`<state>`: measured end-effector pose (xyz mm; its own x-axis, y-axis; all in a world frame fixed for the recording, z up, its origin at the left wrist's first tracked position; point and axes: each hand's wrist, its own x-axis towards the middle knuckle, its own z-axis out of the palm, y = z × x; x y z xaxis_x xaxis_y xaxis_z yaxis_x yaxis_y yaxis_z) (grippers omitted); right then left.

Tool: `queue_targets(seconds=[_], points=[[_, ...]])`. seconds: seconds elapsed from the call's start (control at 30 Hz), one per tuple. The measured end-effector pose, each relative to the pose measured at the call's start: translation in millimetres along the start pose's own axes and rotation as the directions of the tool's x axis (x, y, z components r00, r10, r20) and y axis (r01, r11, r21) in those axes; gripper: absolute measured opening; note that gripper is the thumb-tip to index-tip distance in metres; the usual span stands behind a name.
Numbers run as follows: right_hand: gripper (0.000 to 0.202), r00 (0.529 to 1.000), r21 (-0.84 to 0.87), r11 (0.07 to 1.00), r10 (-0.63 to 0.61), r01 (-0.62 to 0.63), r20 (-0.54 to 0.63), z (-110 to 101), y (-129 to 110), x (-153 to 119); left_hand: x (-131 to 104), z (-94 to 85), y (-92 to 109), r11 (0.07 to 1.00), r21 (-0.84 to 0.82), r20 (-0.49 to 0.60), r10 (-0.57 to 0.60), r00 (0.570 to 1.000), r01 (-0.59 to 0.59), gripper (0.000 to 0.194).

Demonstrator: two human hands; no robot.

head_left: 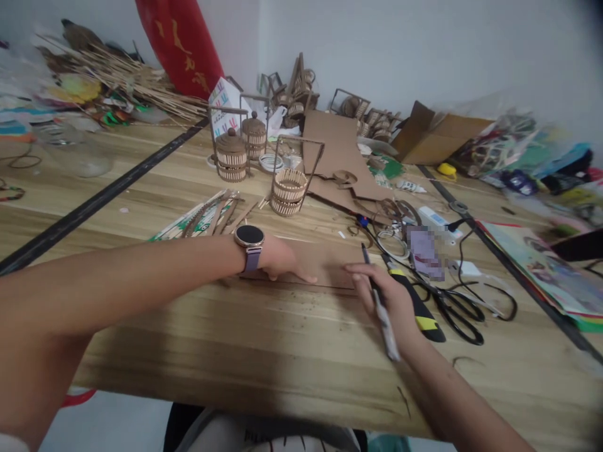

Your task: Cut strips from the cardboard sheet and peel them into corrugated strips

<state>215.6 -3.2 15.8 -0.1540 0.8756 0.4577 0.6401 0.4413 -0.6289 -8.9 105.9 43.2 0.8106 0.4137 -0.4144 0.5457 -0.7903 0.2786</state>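
Observation:
My left hand (282, 258), with a watch (249, 236) at its wrist, lies on a brown cardboard strip (330, 263) on the wooden table, its thumb and fingers apart. At the strip's right end is my right hand (384, 295), its fingers closed round a slim dark and silvery pen-like tool (385, 323). The tool's dark tip points up and away from me. Just right of that hand lie a black and yellow cutter (419, 307) and black-handled scissors (459, 311).
Behind the strip stand a small open basket (289, 188) and two lidded ones (232, 157). Cardboard sheets (332, 144), an open box (440, 135) and thin sticks (141, 85) lie farther back. Papers (541, 263) are at the right, wood strips (207, 216) left of the basket.

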Motion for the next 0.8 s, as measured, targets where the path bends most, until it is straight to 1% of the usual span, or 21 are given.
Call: queue_targets(seconds=[0.03,0.07,0.13,0.2,0.23,0.43,0.57,0.8], points=[[0.015,0.999,-0.058,0.998,0.004,-0.002,0.040,-1.4,12.7,-0.5,-1.2,-2.5,2.7,1.000,0.024,0.041,0.006,0.999,-0.007,0.092],[0.016,0.997,-0.082,0.996,0.021,-0.014,0.075,-0.8,25.0,-1.3,-2.5,-5.3,5.8,0.998,0.063,0.089,0.005,0.996,-0.010,0.093],[0.016,0.985,-0.065,0.998,0.029,-0.019,0.168,4.3,45.1,-3.7,-5.4,-11.2,12.1,0.989,0.149,0.182,-0.018,0.983,-0.010,0.095],[0.014,0.982,-0.049,0.999,0.026,-0.017,0.189,10.5,56.6,-6.9,-7.8,-15.7,17.3,0.977,0.212,0.254,-0.058,0.965,0.003,0.097],[0.013,0.982,-0.047,0.999,0.022,-0.014,0.185,12.9,59.3,-8.3,-8.7,-16.9,19.0,0.973,0.229,0.272,-0.071,0.960,0.007,0.098],[0.011,0.988,-0.032,0.999,0.001,0.004,0.157,16.4,60.6,-12.0,-10.0,-13.3,17.5,0.969,0.248,0.269,-0.047,0.962,-0.022,0.099],[0.009,0.991,-0.034,0.998,-0.041,0.046,0.130,18.5,66.3,-12.4,-10.2,-10.6,15.8,0.972,0.233,0.251,-0.042,0.967,-0.018,0.100],[0.006,0.989,-0.044,0.995,-0.083,0.089,0.119,20.0,69.5,-12.4,-12.6,-13.4,19.2,0.972,0.233,0.249,-0.054,0.967,-0.006,0.099]])
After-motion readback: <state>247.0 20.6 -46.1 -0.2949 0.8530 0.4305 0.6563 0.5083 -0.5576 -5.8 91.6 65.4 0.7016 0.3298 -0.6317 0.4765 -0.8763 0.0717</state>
